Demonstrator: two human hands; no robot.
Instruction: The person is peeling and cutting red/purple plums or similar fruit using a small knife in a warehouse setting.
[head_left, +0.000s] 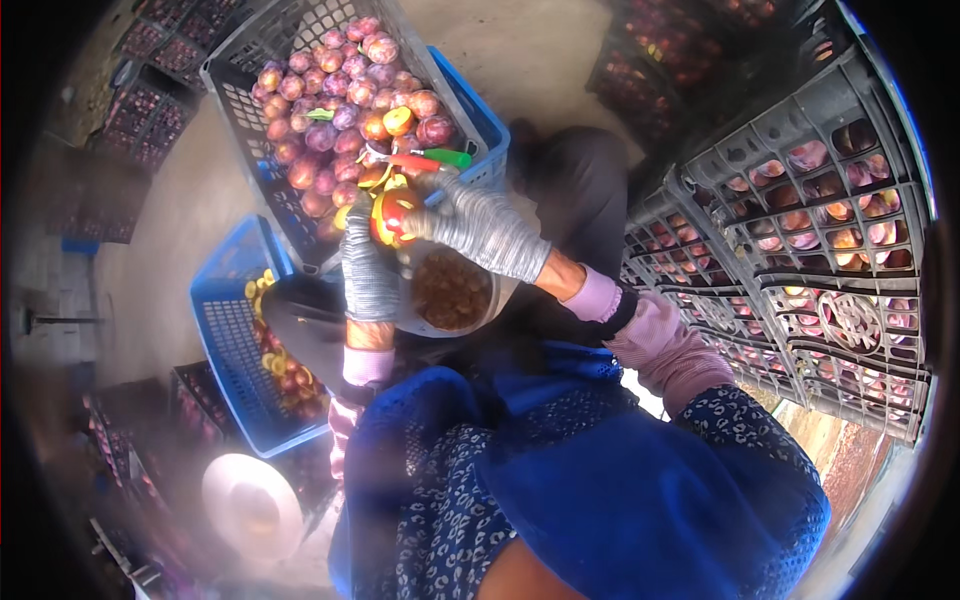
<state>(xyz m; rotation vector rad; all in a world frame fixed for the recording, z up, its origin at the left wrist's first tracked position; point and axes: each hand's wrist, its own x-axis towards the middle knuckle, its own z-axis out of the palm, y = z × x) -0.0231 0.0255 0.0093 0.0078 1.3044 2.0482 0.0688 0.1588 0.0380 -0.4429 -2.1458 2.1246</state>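
Observation:
Between my two hands is a red plum (394, 216) with cuts in its skin that bare yellow flesh. My left hand (369, 262), in a grey knit glove, grips it from the left. My gloved right hand (480, 223) has its thumb against the plum's right side. By the right fingertips is a cutting tool with a red and a green handle (431, 160); its grip is partly hidden. Just beyond, a dark plastic crate (234, 112) holds many whole plums (330, 112) and a cut one (397, 121). Below my hands stands a pale bucket (491, 304) with brown contents, possibly pits.
A blue basket (217, 360) with cut plums (285, 375) stands at left. Another blue crate (491, 135) sits under the dark one. Stacked black crates of plums (840, 225) rise close on my right. A round white object (251, 502) lies at lower left.

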